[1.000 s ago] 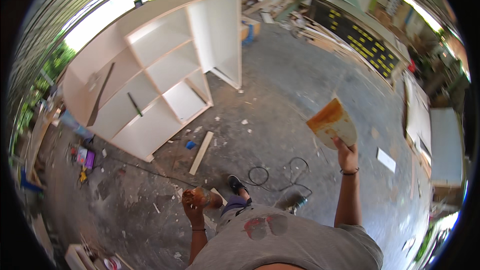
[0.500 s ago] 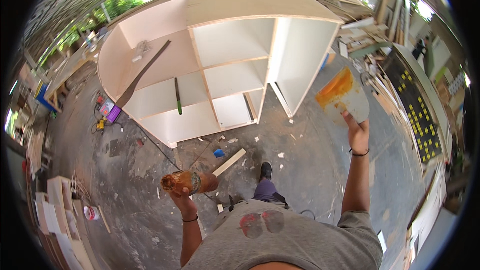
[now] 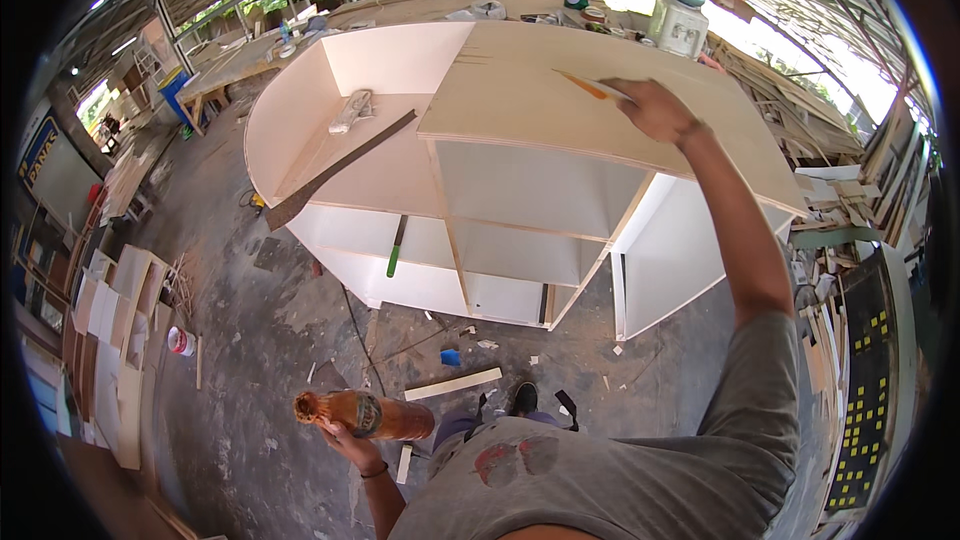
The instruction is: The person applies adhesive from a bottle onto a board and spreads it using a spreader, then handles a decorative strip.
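Spreader [image 3: 590,87] in outstretched right hand [image 3: 655,110]

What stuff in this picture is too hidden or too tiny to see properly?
- Head view: the thin orange-edged tool in the right hand is mostly covered by the fingers, so its kind is unclear.
- Head view: the brown glue-smeared bottle in the left hand points away, so its opening does not show.
- Head view: small items on the far wooden bench are too tiny to tell.

Blue sign [image 3: 40,145] far left; green-labelled bottle [image 3: 365,414].
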`<state>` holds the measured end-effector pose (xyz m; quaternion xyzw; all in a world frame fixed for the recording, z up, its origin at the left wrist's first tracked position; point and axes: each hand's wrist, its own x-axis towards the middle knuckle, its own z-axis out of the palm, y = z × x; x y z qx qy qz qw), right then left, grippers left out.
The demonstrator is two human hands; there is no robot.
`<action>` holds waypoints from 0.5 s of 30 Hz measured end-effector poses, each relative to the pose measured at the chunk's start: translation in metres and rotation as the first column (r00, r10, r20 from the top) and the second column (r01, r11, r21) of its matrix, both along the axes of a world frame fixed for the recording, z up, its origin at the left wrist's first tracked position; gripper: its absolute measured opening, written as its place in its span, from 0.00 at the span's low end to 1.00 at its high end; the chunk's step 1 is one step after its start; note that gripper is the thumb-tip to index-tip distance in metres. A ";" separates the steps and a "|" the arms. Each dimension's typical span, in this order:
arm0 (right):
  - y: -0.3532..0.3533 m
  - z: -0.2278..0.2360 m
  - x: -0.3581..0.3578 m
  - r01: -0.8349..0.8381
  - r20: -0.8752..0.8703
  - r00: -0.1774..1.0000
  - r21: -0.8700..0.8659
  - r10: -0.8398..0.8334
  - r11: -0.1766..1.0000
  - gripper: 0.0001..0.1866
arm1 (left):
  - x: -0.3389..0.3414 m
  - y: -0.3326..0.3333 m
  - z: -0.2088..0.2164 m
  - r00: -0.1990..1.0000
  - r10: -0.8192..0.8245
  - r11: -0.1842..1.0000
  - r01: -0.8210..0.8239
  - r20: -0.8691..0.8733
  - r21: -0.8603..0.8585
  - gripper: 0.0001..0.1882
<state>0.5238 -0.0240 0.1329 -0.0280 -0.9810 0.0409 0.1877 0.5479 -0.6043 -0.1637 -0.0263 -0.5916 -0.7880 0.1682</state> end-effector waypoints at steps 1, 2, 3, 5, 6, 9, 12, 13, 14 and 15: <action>0.012 -0.003 -0.028 0.111 0.031 0.993 0.121 -0.115 0.986 0.21 | 0.004 0.007 0.004 1.000 0.005 1.000 -0.005 -0.003 0.026 0.35; 0.022 -0.007 -0.046 0.230 0.050 0.967 0.251 -0.250 0.940 0.20 | 0.005 0.019 0.004 1.000 -0.008 0.998 0.008 -0.001 0.060 0.35; 0.029 -0.018 -0.061 0.287 0.018 0.952 0.301 -0.306 0.910 0.19 | 0.008 0.027 0.003 1.000 -0.008 0.999 0.008 0.005 0.048 0.35; 0.041 -0.045 -0.088 0.403 -0.065 0.910 0.376 -0.409 0.835 0.18 | 0.008 0.036 0.003 1.000 -0.009 1.000 0.009 0.001 0.014 0.35; 0.048 -0.056 -0.099 0.392 -0.021 0.907 0.408 -0.420 0.825 0.17 | 0.005 0.045 0.007 1.000 -0.003 1.000 0.003 0.003 0.015 0.35; 0.051 -0.072 -0.113 0.304 0.134 0.902 0.479 -0.411 0.824 0.15 | -0.001 0.055 0.012 1.000 -0.019 1.000 0.019 0.000 0.004 0.36; 0.038 -0.058 -0.098 0.163 0.276 0.904 0.486 -0.327 0.859 0.14 | -0.020 0.051 0.004 0.996 -0.085 0.996 0.085 -0.026 -0.008 0.37; 0.031 -0.051 -0.087 0.135 0.306 0.900 0.483 -0.311 0.865 0.14 | -0.027 0.054 0.005 0.995 -0.099 0.995 0.099 -0.017 -0.010 0.38; 0.025 -0.046 -0.076 0.109 0.337 0.893 0.479 -0.297 0.871 0.14 | -0.034 0.057 0.005 0.993 -0.115 0.993 0.115 -0.009 -0.012 0.38; 0.023 -0.043 -0.066 0.114 0.340 0.891 0.472 -0.300 0.874 0.14 | -0.043 0.061 0.009 0.987 -0.161 0.987 0.161 -0.028 -0.017 0.38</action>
